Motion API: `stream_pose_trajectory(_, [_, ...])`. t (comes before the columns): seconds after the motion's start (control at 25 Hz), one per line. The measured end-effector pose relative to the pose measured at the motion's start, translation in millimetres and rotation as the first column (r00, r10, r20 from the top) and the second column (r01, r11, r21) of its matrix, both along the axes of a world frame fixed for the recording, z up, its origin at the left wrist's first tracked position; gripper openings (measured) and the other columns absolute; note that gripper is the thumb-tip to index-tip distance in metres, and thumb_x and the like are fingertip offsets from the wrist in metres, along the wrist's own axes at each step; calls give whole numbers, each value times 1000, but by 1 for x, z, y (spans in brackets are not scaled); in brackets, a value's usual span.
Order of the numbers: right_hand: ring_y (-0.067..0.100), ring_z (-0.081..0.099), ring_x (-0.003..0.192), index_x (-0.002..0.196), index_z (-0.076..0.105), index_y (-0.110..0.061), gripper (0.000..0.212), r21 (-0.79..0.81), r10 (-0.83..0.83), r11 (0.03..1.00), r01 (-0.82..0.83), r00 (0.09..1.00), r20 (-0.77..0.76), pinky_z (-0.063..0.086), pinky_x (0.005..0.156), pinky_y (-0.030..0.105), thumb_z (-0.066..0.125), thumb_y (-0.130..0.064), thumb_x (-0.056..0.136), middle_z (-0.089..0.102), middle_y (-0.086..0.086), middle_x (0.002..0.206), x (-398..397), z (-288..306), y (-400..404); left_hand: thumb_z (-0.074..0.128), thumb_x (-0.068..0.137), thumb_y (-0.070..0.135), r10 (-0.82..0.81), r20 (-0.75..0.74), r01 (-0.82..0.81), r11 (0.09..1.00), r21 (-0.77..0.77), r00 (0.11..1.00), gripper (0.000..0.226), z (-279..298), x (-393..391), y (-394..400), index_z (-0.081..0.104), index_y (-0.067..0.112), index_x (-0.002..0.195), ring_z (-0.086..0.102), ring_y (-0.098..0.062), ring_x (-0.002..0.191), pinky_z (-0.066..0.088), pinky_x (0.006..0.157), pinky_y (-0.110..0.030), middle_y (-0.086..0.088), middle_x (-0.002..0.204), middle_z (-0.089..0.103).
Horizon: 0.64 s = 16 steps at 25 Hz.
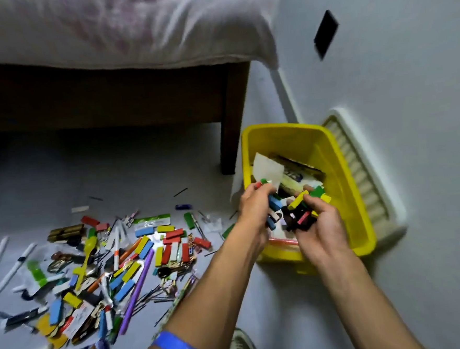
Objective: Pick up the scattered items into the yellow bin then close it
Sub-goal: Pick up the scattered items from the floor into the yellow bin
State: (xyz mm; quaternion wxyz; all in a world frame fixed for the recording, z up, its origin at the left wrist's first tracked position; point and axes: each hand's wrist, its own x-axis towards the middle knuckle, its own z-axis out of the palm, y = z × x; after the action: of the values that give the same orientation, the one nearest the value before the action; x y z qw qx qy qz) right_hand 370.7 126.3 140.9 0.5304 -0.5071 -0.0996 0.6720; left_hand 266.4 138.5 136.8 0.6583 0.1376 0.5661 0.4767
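Grey floor (168, 162) beside a bed, yellow bin (340, 166) against the wall, lid off. Both hands over its opening, so drops land inside: left hand (255, 208) clutches coloured blocks, right hand (322, 222) cups more. Most scattered items (115, 264) remain on the floor.

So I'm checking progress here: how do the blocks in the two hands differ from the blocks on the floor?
The blocks in the hands are bunched and held over the yellow bin, gripped by the left hand and right hand. The blocks on the floor lie loose, spread out and mixed with pens. Those on the floor are far more numerous. Both are small, coloured rectangular pieces.
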Motion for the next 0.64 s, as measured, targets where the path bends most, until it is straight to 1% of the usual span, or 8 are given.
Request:
stream_pose_trajectory(0.08, [25, 69, 84, 112, 66, -10, 35, -2, 32, 999, -32, 997, 68, 52, 67, 32, 54, -38, 94, 70, 13, 104, 22, 3, 2, 58, 90, 26, -58, 36, 60, 997, -57, 998, 28, 3, 19, 5, 66, 9, 111, 64, -25, 72, 45, 49, -20, -13, 96, 69])
stream_pose_trajectory(0.12, [26, 68, 100, 120, 65, -12, 44, -1, 39, 999, -39, 994, 101, 52, 79, 35, 50, -44, 95, 70, 11, 114, 28, 2, 2, 57, 93, 29, -36, 67, 39, 998, -40, 997, 35, 1, 21, 5, 65, 9, 120, 68, -26, 89, 50, 57, -21, -11, 108, 71])
stream_pose_trajectory(0.16, [24, 60, 118, 130, 60, -13, 50, 6, 37, 999, -38, 987, 158, 46, 92, 35, 44, -47, 97, 65, 8, 128, 31, 0, 2, 55, 95, 30, -10, 87, 9, 1000, 6, 996, 37, -1, 19, 2, 64, 9, 124, 68, -24, 100, 53, 68, -25, -9, 113, 71])
stream_pose_trajectory(0.24, [18, 41, 138, 141, 49, -11, 53, 69, 20, 997, -38, 968, 250, 31, 109, 31, 36, -44, 102, 51, 4, 145, 27, -5, -1, 50, 99, 29, 44, 73, -53, 991, 120, 996, 34, -4, 8, -8, 64, 11, 125, 68, -12, 102, 55, 80, -24, -1, 112, 73])
stream_pose_trajectory(0.32, [14, 45, 134, 141, 49, -10, 48, 154, 40, 984, -85, 962, 271, 34, 111, 30, 36, -37, 104, 53, 3, 143, 6, -11, -7, 47, 101, 27, 159, 21, -160, 972, 171, 987, 28, -9, -14, -22, 66, 15, 119, 69, -1, 93, 54, 77, -17, 9, 103, 74])
stream_pose_trajectory(0.48, [4, 64, 108, 120, 65, -17, 29, 190, 206, 937, -293, 904, 374, 53, 87, 18, 42, -24, 103, 68, -7, 118, -64, -35, -29, 48, 100, 34, 258, -244, -261, 965, 21, 935, 35, -43, -71, -59, 61, 20, 130, 59, -15, 113, 46, 101, -38, 4, 124, 65])
stream_pose_trajectory(0.56, [3, 65, 101, 106, 68, -23, 23, 109, 304, 908, -404, 816, 491, 54, 82, 19, 47, -18, 102, 69, -7, 110, -90, -61, -42, 47, 101, 33, 257, -335, -288, 957, -44, 907, 33, -67, -91, -77, 61, 20, 128, 59, -12, 102, 47, 92, -36, 4, 118, 65])
stream_pose_trajectory(0.64, [9, 61, 107, 104, 66, -25, 21, -26, 397, 856, -516, 625, 672, 50, 90, 25, 50, -12, 99, 66, -7, 112, -110, -102, -49, 47, 101, 34, 202, -418, -269, 957, -108, 886, 33, -98, -111, -89, 60, 23, 130, 57, -11, 102, 44, 93, -34, 4, 123, 63])
